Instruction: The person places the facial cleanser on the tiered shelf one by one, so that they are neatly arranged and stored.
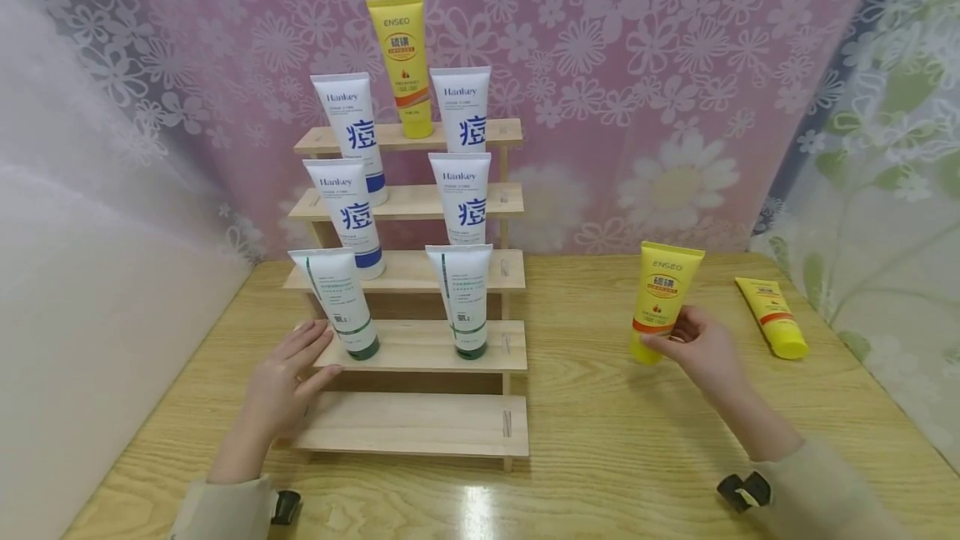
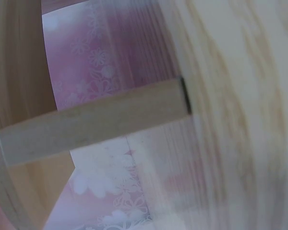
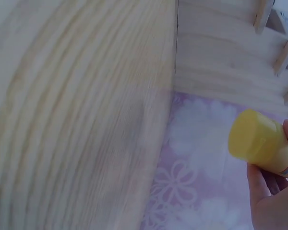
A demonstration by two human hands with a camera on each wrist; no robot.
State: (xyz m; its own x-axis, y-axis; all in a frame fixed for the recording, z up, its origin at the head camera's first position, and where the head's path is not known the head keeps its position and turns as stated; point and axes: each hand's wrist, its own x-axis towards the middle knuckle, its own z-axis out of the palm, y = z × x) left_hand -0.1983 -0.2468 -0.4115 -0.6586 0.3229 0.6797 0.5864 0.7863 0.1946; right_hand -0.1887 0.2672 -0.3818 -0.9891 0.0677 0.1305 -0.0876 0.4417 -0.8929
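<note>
My right hand (image 1: 705,348) pinches a yellow ENSEO squeeze tube (image 1: 666,298) near its cap, keeping it upright to the right of the stepped wooden display rack (image 1: 420,423). In the right wrist view the yellow cap (image 3: 252,136) faces the camera, with fingers on both sides. At the rack's left edge my left hand (image 1: 281,382) rests with fingers extended on a lower step, beside a white tube with green cap (image 1: 337,298). The left wrist view has the rack's wooden support (image 2: 96,120) but barely any hand.
A second green-capped tube (image 1: 461,298) shares that step. Several white Hankey tubes (image 1: 459,107) stand higher, and one yellow tube (image 1: 405,65) tops the rack. Another yellow tube (image 1: 772,319) lies on the wooden table (image 1: 600,457) at far right. Floral curtains (image 1: 585,107) hang behind.
</note>
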